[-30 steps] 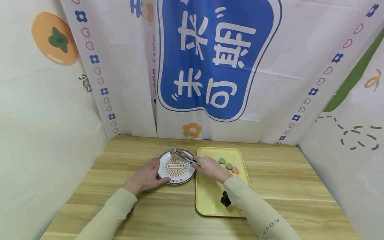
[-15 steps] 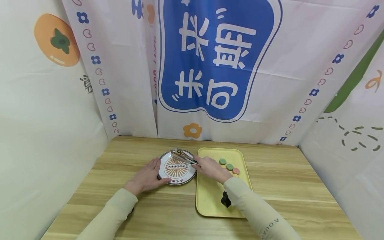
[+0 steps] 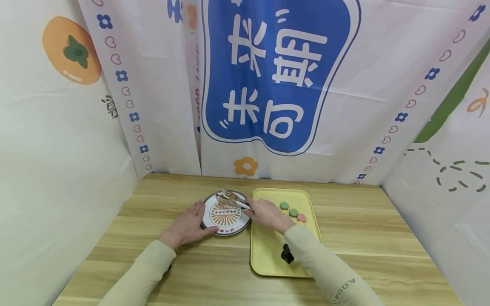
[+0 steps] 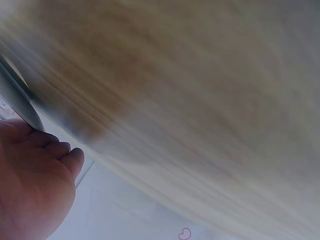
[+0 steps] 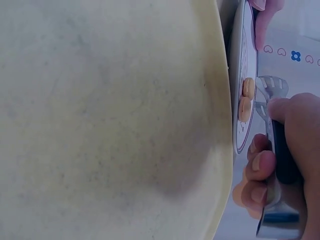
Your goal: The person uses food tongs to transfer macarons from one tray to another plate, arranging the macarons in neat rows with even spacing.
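Observation:
The white patterned plate (image 3: 240, 221) lies left of the yellow tray (image 3: 268, 259). My left hand (image 3: 185, 227) rests against its left rim, fingers extended, thumb at the near edge; the left wrist view shows the fingertips of that hand (image 4: 37, 180) by the plate's edge (image 4: 20, 102). Metal tongs (image 3: 232, 199) are gripped in my right hand (image 3: 271, 214), their ends apart over the plate's far part. In the right wrist view, two orange-peach macarons (image 5: 248, 88) (image 5: 244, 109) sit on the plate beside the tong ends, with neither seen between them.
On the tray are green macarons (image 3: 292, 212), a pink one (image 3: 301, 217) and yellowish ones partly behind my right wrist. A small black object (image 3: 287, 254) stands there beside my right sleeve. A printed cloth (image 3: 172, 140) hangs behind the wooden table (image 3: 356, 221).
The tongs' ends have spread apart over the plate, while my right hand keeps its grip and stays almost in place. My left hand and the plate have not visibly moved.

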Demonstrator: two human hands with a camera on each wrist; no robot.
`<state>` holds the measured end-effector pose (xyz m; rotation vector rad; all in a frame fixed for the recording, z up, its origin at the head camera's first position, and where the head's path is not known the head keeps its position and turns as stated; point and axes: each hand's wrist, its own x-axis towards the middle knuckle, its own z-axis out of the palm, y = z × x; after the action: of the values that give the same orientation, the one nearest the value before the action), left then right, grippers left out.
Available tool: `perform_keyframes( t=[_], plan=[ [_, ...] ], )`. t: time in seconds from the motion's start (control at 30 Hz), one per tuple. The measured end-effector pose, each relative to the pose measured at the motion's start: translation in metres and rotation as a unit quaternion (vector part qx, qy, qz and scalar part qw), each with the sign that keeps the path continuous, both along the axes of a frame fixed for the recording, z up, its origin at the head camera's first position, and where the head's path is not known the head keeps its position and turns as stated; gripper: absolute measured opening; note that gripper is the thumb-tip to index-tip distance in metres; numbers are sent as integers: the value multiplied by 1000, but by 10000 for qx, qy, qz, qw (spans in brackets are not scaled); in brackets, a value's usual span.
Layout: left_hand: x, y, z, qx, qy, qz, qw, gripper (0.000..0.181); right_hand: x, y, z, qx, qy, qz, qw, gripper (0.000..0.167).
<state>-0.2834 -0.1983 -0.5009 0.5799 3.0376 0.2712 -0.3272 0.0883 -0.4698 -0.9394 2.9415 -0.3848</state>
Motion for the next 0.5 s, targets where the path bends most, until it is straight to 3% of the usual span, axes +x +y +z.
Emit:
perform_keyframes(
  t=[0.27,0.5],
  plan=[
    [0,0,-1,-6,-24,6,10000,110,4,3,6,-128,40,-77,9999,29],
    [0,0,0,80,6,2,10000,109,10,7,13,-203,65,-98,9997,42]
  ],
)
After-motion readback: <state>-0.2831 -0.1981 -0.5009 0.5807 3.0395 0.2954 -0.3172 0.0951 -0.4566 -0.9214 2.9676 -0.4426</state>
